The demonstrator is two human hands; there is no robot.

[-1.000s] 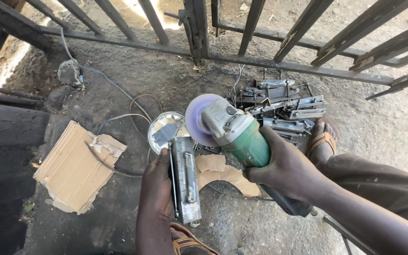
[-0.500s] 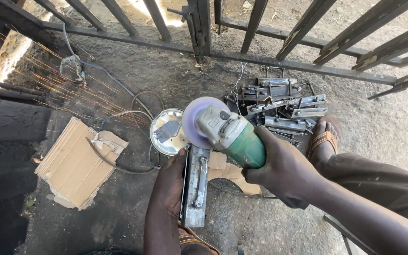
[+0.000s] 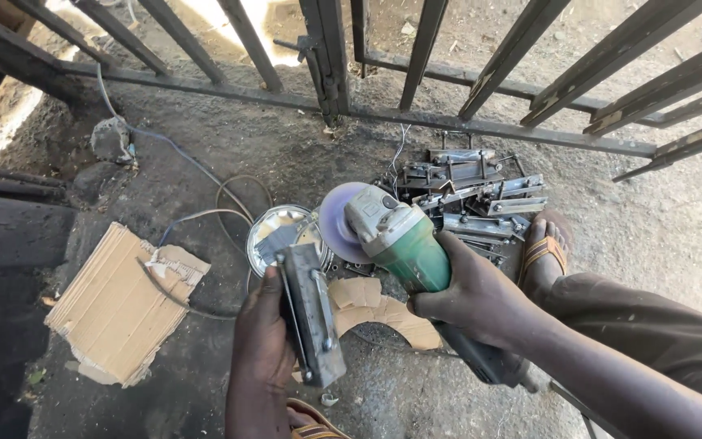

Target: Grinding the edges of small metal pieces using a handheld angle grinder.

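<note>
Grinding looks paused, since no sparks show while the left hand (image 3: 263,358) clasps a flat grey metal bracket (image 3: 310,313) upright and the right hand (image 3: 469,297) wraps tightly round a green angle grinder (image 3: 396,240), its disc beside the bracket's top end.

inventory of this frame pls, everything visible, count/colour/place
angle grinder: 1, green and grey, centre, in right hand
metal bracket: 1, grey, centre bottom, in left hand
round tin: 1, silver, left of the grinder disc
metal parts pile: many, grey, ground by the gate
cardboard sheet: 1, brown, left
cardboard scrap: 1, brown, under the grinder
cable: count unclear, pale, looping across the ground
gate bars: several, dark, top
sandalled foot: 1, right
left hand: grips bracket
right hand: grips grinder
</note>
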